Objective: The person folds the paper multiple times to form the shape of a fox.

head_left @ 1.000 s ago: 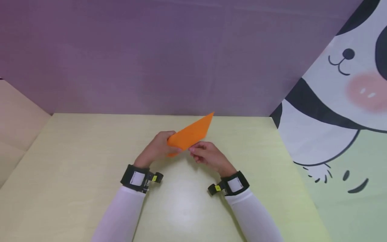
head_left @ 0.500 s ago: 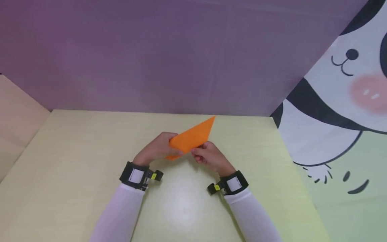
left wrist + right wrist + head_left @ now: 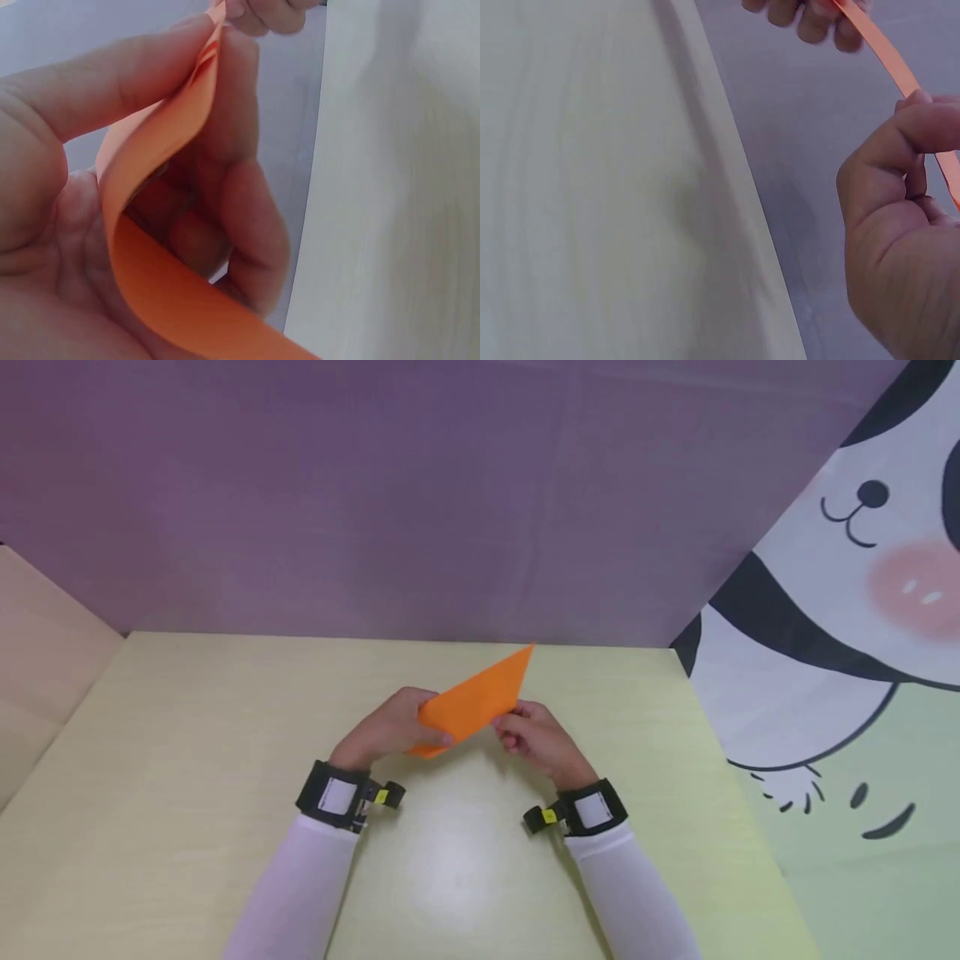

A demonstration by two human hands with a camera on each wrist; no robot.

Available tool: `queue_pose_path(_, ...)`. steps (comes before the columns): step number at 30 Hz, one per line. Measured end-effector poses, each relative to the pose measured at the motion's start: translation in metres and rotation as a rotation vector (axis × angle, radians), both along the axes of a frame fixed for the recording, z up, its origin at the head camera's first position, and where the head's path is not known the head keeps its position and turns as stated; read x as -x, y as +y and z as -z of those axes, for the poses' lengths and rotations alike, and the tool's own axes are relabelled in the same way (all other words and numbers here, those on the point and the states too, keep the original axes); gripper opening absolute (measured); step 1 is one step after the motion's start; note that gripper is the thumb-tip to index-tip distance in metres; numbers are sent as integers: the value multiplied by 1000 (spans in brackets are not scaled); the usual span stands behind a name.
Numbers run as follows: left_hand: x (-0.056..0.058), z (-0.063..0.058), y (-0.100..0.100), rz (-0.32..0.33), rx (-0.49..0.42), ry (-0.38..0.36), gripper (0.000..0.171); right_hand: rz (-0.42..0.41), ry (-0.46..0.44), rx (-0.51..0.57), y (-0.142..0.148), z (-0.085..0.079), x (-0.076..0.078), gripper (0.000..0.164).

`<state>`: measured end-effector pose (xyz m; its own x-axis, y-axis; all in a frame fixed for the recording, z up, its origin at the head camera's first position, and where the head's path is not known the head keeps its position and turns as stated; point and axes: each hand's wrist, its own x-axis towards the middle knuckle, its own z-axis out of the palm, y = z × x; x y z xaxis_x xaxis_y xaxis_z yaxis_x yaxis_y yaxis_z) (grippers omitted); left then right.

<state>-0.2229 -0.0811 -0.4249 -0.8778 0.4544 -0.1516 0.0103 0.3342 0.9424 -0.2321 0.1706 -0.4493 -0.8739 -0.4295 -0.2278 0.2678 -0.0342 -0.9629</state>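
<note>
A folded sheet of orange paper [image 3: 480, 697] is held up above the table, slanting up to a point at the right. My left hand [image 3: 390, 727] grips its left end between thumb and fingers; in the left wrist view the paper [image 3: 157, 292] curves through the palm, its layers pressed together under the thumb. My right hand [image 3: 540, 739] pinches the lower edge near the right corner, thumb against curled fingers. Seen from the right wrist, the paper [image 3: 889, 56] is edge-on as a narrow strip running between this hand [image 3: 907, 217] and the left fingers.
The pale wooden table [image 3: 225, 860] spreads under both forearms. A purple wall covering [image 3: 337, 502] rises behind its far edge, and a panda-printed panel [image 3: 810, 710] stands along the right side. Both wrists wear black straps with small cameras [image 3: 390, 795].
My right hand has slid along the paper's lower edge, right and slightly up, towards the corner. The left hand keeps its grip almost in place.
</note>
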Motion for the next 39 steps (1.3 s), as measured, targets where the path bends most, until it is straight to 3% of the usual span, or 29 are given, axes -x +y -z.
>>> queue_pose_path(6,-1,-2,-3,-13,27,-47,27,36,6,54,11,-3,4,16)
queue_pose_path(15,0,-1,-11,-22,77,-6,29,95,32,74,21,-3,9,12)
queue_pose_path(17,1,-2,-12,-18,72,16,30,76,44,28,19,-5,9,12)
queue_pose_path(20,1,-6,-13,-28,66,59,29,8,68,-53,12,-8,7,26)
queue_pose_path(24,1,-10,-11,-43,95,134,26,-74,80,-46,-4,-3,2,36)
queue_pose_path(29,-2,-15,-11,-103,130,224,28,50,106,55,-23,-3,-4,32)
queue_pose_path(33,-2,-20,-22,-200,64,242,41,172,132,107,-30,-7,-6,33)
queue_pose_path(36,1,-19,-36,-263,9,206,57,234,137,164,-32,-11,-6,30)
queue_pose_path(39,4,-14,-50,-309,-42,123,70,278,134,257,-34,-14,-7,21)
